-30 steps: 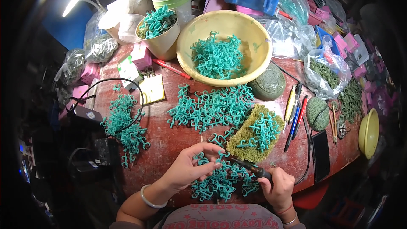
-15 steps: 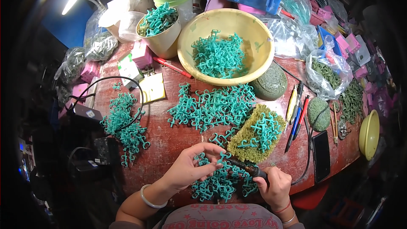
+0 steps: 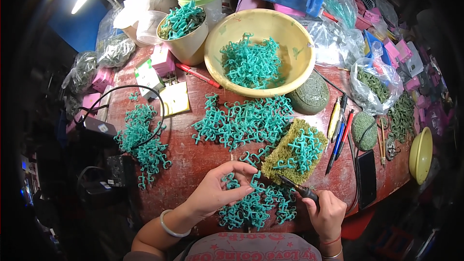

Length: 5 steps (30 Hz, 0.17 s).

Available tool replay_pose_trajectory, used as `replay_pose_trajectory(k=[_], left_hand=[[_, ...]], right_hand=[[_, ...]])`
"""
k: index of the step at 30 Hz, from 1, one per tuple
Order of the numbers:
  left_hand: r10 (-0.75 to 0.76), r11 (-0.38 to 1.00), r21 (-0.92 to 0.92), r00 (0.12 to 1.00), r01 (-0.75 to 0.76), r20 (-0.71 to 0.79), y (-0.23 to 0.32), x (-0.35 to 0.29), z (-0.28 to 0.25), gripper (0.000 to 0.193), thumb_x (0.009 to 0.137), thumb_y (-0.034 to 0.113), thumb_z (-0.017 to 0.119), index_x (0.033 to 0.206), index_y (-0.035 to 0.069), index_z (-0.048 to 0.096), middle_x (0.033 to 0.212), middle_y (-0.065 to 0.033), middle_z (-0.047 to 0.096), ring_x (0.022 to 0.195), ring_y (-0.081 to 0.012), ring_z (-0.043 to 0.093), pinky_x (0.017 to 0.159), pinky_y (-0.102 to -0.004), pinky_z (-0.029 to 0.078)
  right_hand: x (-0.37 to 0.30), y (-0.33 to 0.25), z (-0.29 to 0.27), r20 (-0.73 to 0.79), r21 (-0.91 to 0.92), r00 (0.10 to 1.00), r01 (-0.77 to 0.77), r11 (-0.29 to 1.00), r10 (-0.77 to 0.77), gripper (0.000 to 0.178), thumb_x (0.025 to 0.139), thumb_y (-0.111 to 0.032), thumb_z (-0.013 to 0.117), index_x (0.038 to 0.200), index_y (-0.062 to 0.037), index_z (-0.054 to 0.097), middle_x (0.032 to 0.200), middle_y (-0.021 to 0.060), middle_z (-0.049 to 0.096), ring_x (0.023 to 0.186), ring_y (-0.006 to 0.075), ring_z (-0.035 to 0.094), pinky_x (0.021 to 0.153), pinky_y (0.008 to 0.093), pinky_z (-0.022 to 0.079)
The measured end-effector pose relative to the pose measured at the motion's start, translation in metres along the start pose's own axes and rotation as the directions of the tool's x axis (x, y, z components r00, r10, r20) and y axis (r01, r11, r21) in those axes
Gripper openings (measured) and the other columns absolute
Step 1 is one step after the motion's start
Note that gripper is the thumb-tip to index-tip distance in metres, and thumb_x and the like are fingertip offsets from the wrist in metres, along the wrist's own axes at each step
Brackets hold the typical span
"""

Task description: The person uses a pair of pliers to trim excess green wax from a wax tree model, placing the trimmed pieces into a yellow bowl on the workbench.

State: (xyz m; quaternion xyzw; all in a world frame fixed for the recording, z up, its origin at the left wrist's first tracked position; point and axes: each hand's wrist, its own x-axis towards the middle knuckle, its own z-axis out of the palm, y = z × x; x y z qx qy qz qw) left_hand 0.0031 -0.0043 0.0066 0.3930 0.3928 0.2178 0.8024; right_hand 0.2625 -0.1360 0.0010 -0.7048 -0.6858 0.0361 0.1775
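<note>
My left hand point(image 3: 218, 189), a pale bangle on its wrist, pinches a small teal hooked piece point(image 3: 256, 178) between thumb and fingers. In my right hand point(image 3: 328, 213) is a soldering iron point(image 3: 295, 186) with a black handle. Its thin tip points left, over the lower edge of a mossy olive-green pad point(image 3: 271, 168), apart from the held piece. Several teal pieces point(image 3: 305, 151) lie on that pad. Below both hands a loose pile of teal pieces point(image 3: 251, 208) spreads near the table's front edge.
More teal pieces lie in a middle heap point(image 3: 241, 123), a left heap point(image 3: 140, 140) and a large yellow bowl point(image 3: 212, 63). A black cable loop point(image 3: 162, 101) crosses the left heap. Pens point(image 3: 338, 140), a green stone point(image 3: 309, 94), a phone point(image 3: 367, 179) and a small yellow bowl point(image 3: 420, 157) stand right.
My right hand has moved slightly right and down, drawing the iron's tip away from the piece in my left hand. My left hand stays almost in place.
</note>
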Motion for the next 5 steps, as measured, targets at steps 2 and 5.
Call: replay_pose_trajectory(k=[2,5], left_hand=[[-0.004,1.000,-0.010,1.000,0.004,-0.001,0.0010,0.0000,0.0011,0.038,0.086,-0.002,0.069,0.122,0.004,0.059,0.088,-0.0004,0.057,0.064,-0.0030,0.053,0.048,-0.0162,0.040],[-0.001,0.999,-0.037,1.000,0.001,0.007,0.0012,0.0009,0.0011,0.038,0.087,-0.003,0.068,0.123,0.004,0.058,0.089,-0.0004,0.057,0.064,-0.0032,0.053,0.049,-0.0163,0.041]], right_hand=[[-0.0025,-0.0017,-0.0010,-0.003,0.071,1.000,-0.021,0.997,0.021,0.039,0.089,-0.037,0.069,0.079,-0.0014,0.056,0.066,0.0113,0.052,0.055,0.0306,0.054,0.048,0.0385,0.042],[-0.0023,-0.0068,0.0012,-0.046,0.260,0.999,-0.012,0.966,0.024,0.038,0.092,-0.036,0.066,0.085,0.0008,0.058,0.071,0.0138,0.056,0.061,0.0338,0.059,0.052,0.0397,0.044]])
